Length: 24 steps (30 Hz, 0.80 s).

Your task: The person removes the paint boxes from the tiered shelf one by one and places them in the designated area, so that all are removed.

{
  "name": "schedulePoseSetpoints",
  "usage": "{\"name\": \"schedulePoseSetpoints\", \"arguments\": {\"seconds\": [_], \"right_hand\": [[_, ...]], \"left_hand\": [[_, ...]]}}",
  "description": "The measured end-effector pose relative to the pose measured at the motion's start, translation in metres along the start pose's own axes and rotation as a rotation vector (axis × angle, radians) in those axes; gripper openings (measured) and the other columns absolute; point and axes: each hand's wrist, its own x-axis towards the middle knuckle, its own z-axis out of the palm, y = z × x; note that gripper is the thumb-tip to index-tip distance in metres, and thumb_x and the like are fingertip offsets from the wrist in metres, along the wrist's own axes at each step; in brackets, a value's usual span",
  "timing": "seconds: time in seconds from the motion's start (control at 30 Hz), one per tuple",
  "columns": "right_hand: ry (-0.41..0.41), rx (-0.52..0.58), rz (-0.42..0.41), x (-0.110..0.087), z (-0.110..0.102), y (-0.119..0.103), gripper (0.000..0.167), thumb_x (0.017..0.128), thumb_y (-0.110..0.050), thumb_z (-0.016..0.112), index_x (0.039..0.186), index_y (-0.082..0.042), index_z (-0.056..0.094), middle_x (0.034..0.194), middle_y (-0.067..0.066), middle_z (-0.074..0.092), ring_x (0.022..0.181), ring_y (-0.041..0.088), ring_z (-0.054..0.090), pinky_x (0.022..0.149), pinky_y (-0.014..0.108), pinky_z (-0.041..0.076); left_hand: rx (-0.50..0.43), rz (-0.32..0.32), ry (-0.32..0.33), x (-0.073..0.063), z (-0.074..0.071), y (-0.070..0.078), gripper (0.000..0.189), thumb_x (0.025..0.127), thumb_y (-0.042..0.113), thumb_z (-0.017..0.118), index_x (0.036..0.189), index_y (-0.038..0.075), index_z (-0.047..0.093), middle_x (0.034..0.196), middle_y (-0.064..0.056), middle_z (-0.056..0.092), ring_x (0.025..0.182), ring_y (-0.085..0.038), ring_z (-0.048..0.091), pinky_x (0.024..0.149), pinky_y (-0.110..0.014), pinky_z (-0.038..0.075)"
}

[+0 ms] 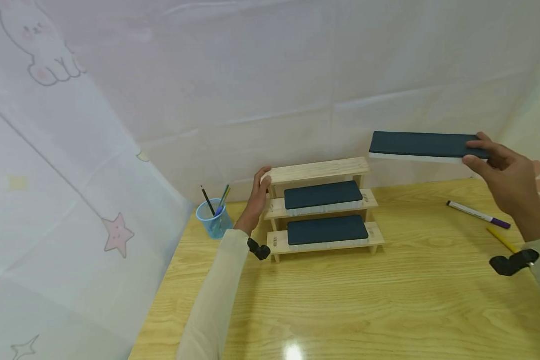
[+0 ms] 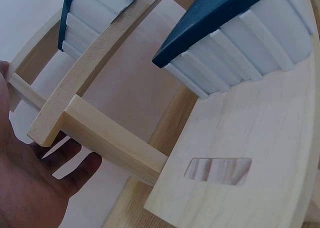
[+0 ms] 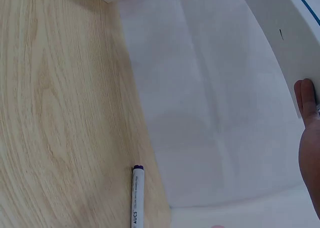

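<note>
A three-tier wooden step rack (image 1: 317, 171) stands near the back of the table. My left hand (image 1: 257, 197) grips its upper left end, with fingers behind the upright in the left wrist view. On the middle tier sits a long box with a dark blue top (image 1: 323, 195) and white ribbed sides. The bottom tier bears a similar blue-topped box (image 1: 327, 230); the top tier is bare. To the right, my right hand (image 1: 506, 172) pinches one end of a long, slim blue-topped white box (image 1: 418, 144), held above the table. Its white side (image 3: 287, 42) shows in the right wrist view.
Left of the rack stands a blue mesh pen cup (image 1: 214, 220) with pencils and pens. A white marker with a purple cap (image 1: 477, 214) and a yellow pencil-like stick (image 1: 503, 240) lie at the right. A pale printed cloth (image 1: 261, 90) hangs behind the table.
</note>
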Motion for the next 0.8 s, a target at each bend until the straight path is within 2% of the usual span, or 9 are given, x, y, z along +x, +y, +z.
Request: {"name": "schedulePoseSetpoints", "arguments": {"seconds": [0.07,0.2,0.27,0.4,0.5,0.6,0.7,0.73,0.8], "right_hand": [[0.0,0.008,0.003,-0.002,-0.001,0.002,0.043,0.099,-0.01,0.065,0.142,-0.011,0.058,0.162,-0.002,0.031,0.143,0.009,0.037,0.088,0.003,0.038],[0.025,0.003,-0.019,-0.005,-0.005,0.006,0.041,0.098,-0.007,0.065,0.139,-0.008,0.06,0.161,0.001,0.033,0.142,0.01,0.038,0.08,0.005,0.039],[0.035,0.005,-0.031,-0.006,-0.006,0.009,0.04,0.098,-0.006,0.066,0.137,-0.005,0.061,0.16,0.003,0.034,0.143,0.011,0.037,0.081,0.004,0.04],[0.028,0.012,-0.029,-0.008,-0.007,0.015,0.039,0.098,-0.005,0.065,0.137,-0.004,0.061,0.16,0.003,0.034,0.147,0.013,0.03,0.099,0.006,0.034],[0.014,0.011,-0.016,-0.013,-0.008,0.02,0.039,0.099,-0.006,0.063,0.139,-0.005,0.06,0.161,0.002,0.031,0.148,0.012,0.027,0.106,0.008,0.028],[0.01,-0.02,0.005,-0.017,-0.008,0.025,0.04,0.1,-0.009,0.063,0.14,-0.008,0.059,0.161,0.001,0.031,0.148,0.01,0.025,0.103,0.005,0.028],[0.018,-0.071,0.03,-0.022,-0.007,0.03,0.041,0.1,-0.013,0.065,0.14,-0.011,0.06,0.161,-0.002,0.032,0.148,0.007,0.025,0.095,0.001,0.032],[0.018,-0.077,0.043,-0.023,-0.006,0.032,0.041,0.099,-0.014,0.066,0.14,-0.011,0.06,0.161,-0.002,0.031,0.148,0.007,0.025,0.09,0.0,0.035],[0.015,-0.066,0.067,-0.026,-0.004,0.035,0.042,0.099,-0.015,0.067,0.141,-0.011,0.059,0.161,-0.002,0.03,0.148,0.007,0.025,0.089,0.0,0.036]], "left_hand": [[-0.013,-0.005,-0.023,-0.004,-0.001,0.007,0.057,0.106,0.058,0.032,0.158,0.039,0.019,0.165,0.012,0.005,0.151,-0.024,0.014,0.115,-0.064,0.013],[-0.026,-0.014,-0.06,-0.012,-0.003,0.024,0.056,0.109,0.048,0.032,0.16,0.031,0.017,0.167,0.004,0.002,0.151,-0.026,0.012,0.115,-0.063,0.012],[-0.02,-0.019,-0.068,-0.014,-0.004,0.029,0.056,0.11,0.046,0.031,0.16,0.029,0.016,0.167,0.001,0.002,0.151,-0.027,0.013,0.115,-0.063,0.013],[-0.011,-0.027,-0.066,-0.014,-0.004,0.03,0.056,0.109,0.047,0.031,0.16,0.029,0.016,0.167,0.001,0.003,0.151,-0.027,0.013,0.115,-0.064,0.014],[-0.009,-0.03,-0.063,-0.014,-0.005,0.029,0.056,0.109,0.047,0.031,0.16,0.028,0.016,0.167,0.001,0.003,0.151,-0.028,0.013,0.114,-0.064,0.014],[-0.012,-0.031,-0.064,-0.015,-0.005,0.029,0.056,0.11,0.046,0.031,0.16,0.028,0.016,0.167,0.0,0.002,0.151,-0.029,0.012,0.114,-0.065,0.013],[-0.014,-0.033,-0.067,-0.017,-0.006,0.029,0.056,0.11,0.046,0.031,0.161,0.028,0.015,0.167,0.001,0.002,0.151,-0.028,0.011,0.114,-0.065,0.013],[-0.012,-0.033,-0.066,-0.017,-0.007,0.029,0.056,0.11,0.046,0.031,0.161,0.028,0.015,0.167,0.001,0.002,0.151,-0.028,0.012,0.114,-0.065,0.013],[-0.012,-0.033,-0.061,-0.018,-0.008,0.028,0.056,0.11,0.045,0.031,0.16,0.028,0.016,0.166,0.001,0.003,0.151,-0.028,0.012,0.114,-0.065,0.013]]}}
